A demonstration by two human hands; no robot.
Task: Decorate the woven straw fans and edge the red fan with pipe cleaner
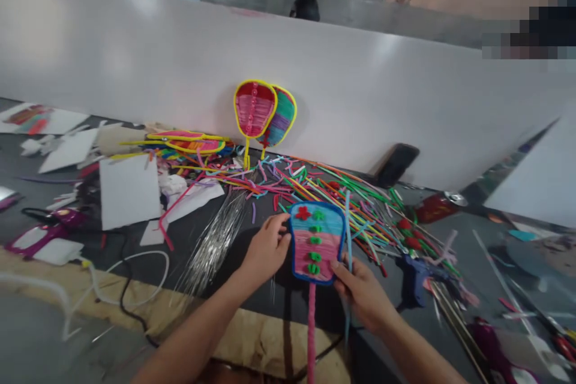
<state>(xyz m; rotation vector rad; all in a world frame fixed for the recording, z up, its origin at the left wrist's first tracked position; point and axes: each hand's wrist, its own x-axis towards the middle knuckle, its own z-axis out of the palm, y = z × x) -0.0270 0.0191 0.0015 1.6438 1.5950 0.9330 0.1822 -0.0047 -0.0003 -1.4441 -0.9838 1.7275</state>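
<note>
A hand fan (317,258) made of pipe cleaners is held up in front of me, its face toward me. It has a blue rim, a light blue top, a pink lower part, a red flower and a column of green knots. Its pink wrapped handle (311,324) points down. My right hand (360,288) pinches the lower right edge, thumb in front. A light blue pipe cleaner (348,222) stands upright along that side, in the same hand. My left hand (266,249) is at the upper left edge, fingers curled against the rim, fingertips partly hidden.
Two yellow-rimmed fans (255,109) lean on the white partition (180,66). Loose pipe cleaners (324,186) and silvery wires (216,246) cover the table. Left are white cards (129,192) and a purple glue gun (49,231); right are a phone (396,163), a can (436,207) and a blue glue gun (413,282).
</note>
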